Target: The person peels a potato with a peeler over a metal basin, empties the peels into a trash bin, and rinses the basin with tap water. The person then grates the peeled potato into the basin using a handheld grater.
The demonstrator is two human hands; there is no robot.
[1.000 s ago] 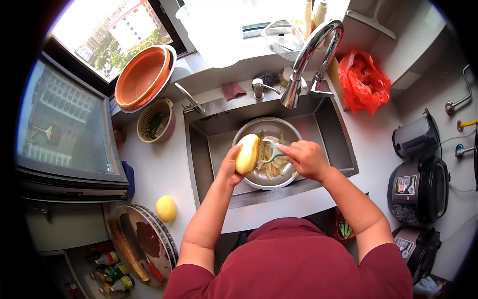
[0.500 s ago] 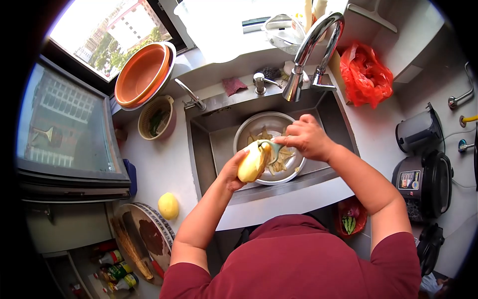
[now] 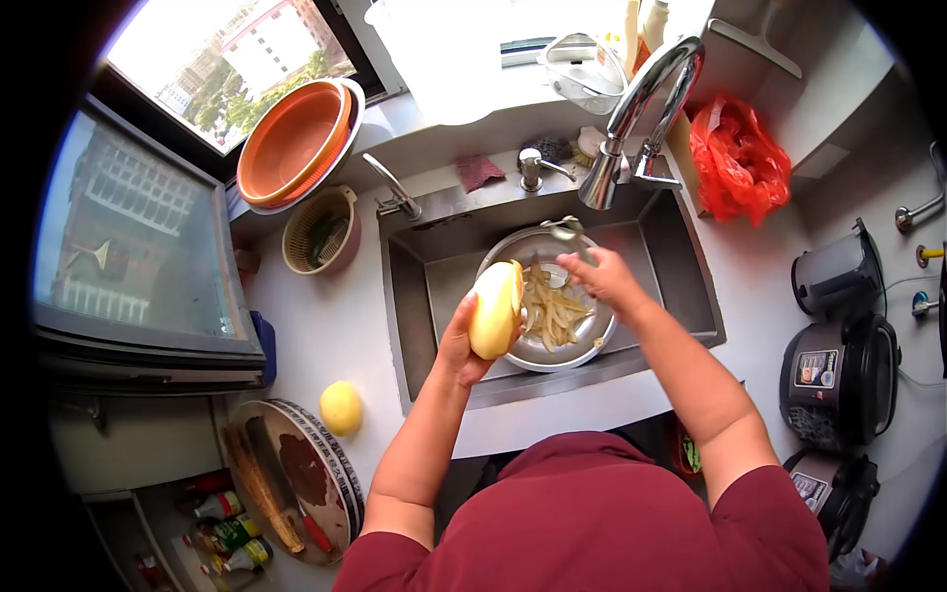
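Observation:
My left hand (image 3: 460, 342) is wrapped round a large yellow peeled potato (image 3: 494, 312), held up over the left rim of a metal bowl (image 3: 490, 259). In my right hand (image 3: 610, 282) is a pale green peeler (image 3: 569, 233), its head pointing up and away from the potato. Strips of peel (image 3: 554, 314) lie in the bowl, which stands in the sink (image 3: 434, 296). A second peeled potato (image 3: 341, 408) rests on the counter to the left.
The faucet (image 3: 612, 148) arches over the sink's back right. A round cutting board (image 3: 326, 464) with a red-handled knife (image 3: 316, 531) lies at lower left. Beside the sink are a basket (image 3: 347, 229), stacked orange basins (image 3: 286, 148) and a red plastic bag (image 3: 738, 158).
My right hand has drawn the peeler off the potato, and its head now points up beyond the hand. The potato has been turned more upright in my left hand. The view has shifted slightly.

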